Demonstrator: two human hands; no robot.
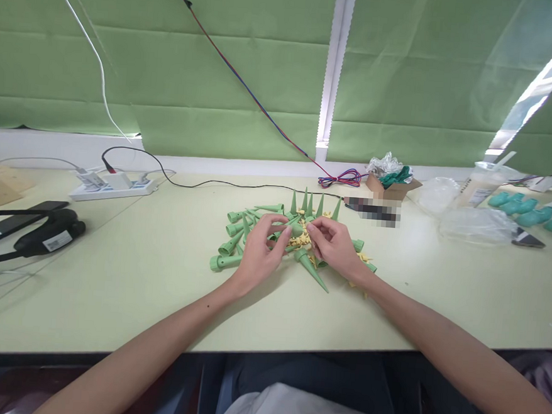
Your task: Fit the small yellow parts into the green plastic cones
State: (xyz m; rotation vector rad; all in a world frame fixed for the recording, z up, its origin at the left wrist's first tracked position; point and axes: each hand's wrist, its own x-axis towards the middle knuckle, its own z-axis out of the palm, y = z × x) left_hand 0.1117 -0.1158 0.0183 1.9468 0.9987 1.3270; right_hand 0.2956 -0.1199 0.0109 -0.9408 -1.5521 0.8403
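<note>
The person's left hand point(261, 247) holds one green cone point(295, 230) over uncounted yellow pieces point(302, 239); the right hand point(333, 242) is pinched narrow beside it, contents unclear; five upright cones point(321, 207) stand behind; one lying cone point(313, 271) points frontward.

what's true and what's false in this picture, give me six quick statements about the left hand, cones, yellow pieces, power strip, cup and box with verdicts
1. The left hand holds a green piece. True.
2. All the green cones lie on their sides. False: several green cones stand point up at the back of the pile.
3. Small yellow pieces lie among the green cones. True.
4. The power strip is on the person's right. False: the power strip is on the left.
5. The cup has a straw in it. True.
6. The cardboard box is closed. False: the cardboard box is open, with crumpled clear plastic sticking out.
</note>
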